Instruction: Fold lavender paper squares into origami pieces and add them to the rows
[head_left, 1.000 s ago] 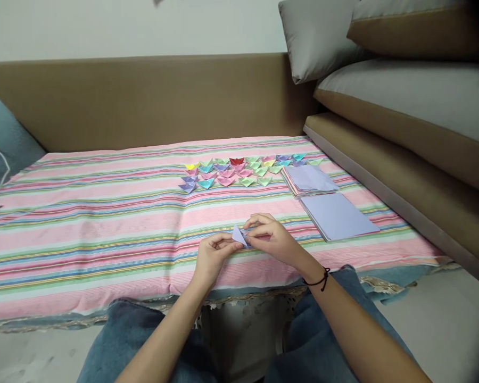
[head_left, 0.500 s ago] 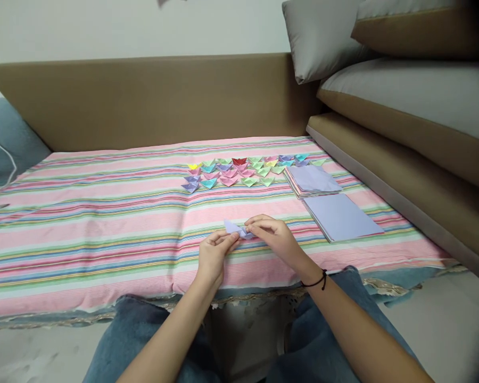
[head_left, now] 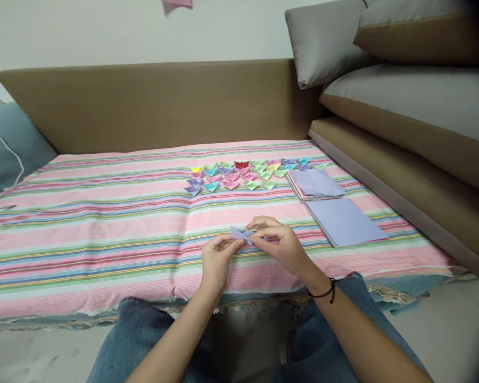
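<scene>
Striped cloth [head_left: 127, 231] bears folded papers [head_left: 252, 185] (many-coloured), paper stacks [head_left: 345, 223].

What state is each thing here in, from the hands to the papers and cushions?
Left hand: pinching the purple paper
Right hand: fingers on the same paper's other end
Purple paper: partly hidden, folded
Small folded papers: set out in rows
Back paper stack: top sheet creased
Front paper stack: top sheet flat
Striped cloth: spread, slightly wrinkled
Cushions: piled up

No legible text, label, brand, number or sign is showing on any surface within the head camera view.
</scene>
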A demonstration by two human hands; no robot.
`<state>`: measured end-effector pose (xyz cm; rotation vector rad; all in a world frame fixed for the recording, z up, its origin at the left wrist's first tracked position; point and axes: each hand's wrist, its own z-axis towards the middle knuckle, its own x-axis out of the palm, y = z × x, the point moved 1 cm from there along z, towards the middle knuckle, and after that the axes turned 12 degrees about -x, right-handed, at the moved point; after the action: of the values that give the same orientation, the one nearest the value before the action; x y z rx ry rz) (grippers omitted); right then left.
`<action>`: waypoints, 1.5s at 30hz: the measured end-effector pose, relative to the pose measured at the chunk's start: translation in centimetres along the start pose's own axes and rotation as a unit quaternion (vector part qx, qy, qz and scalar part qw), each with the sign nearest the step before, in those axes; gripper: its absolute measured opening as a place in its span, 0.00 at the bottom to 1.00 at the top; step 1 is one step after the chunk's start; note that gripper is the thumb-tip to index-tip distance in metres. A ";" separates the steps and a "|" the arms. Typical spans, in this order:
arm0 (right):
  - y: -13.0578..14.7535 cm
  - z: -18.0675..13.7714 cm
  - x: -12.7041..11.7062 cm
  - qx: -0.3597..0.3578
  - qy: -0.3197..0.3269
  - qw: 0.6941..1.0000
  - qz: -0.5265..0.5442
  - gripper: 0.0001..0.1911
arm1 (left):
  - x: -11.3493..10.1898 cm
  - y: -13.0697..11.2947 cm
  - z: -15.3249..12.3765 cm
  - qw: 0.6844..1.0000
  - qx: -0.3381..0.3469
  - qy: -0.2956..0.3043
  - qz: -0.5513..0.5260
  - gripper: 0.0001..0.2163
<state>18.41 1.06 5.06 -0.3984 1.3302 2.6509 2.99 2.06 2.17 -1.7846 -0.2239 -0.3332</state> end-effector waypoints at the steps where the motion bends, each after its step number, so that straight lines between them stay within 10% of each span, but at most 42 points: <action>1: 0.1 0.0 -0.1 -0.003 0.007 1.000 0.000 0.06 | 0.0 -0.2 -0.1 1.000 0.012 0.000 0.013 0.07; 20: 2.6 -0.1 -1.3 -0.150 -0.055 0.985 -0.072 0.06 | -0.7 -2.0 -1.7 0.959 0.237 -0.052 0.144 0.07; 45: 2.8 -0.4 -0.9 -0.290 -0.033 0.940 -0.176 0.10 | -0.8 -1.8 -2.0 0.913 0.327 0.025 0.242 0.11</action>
<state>18.68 -0.88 7.24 -0.5449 0.3753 2.6543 1.46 0.55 3.98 -1.1099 0.1405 0.0594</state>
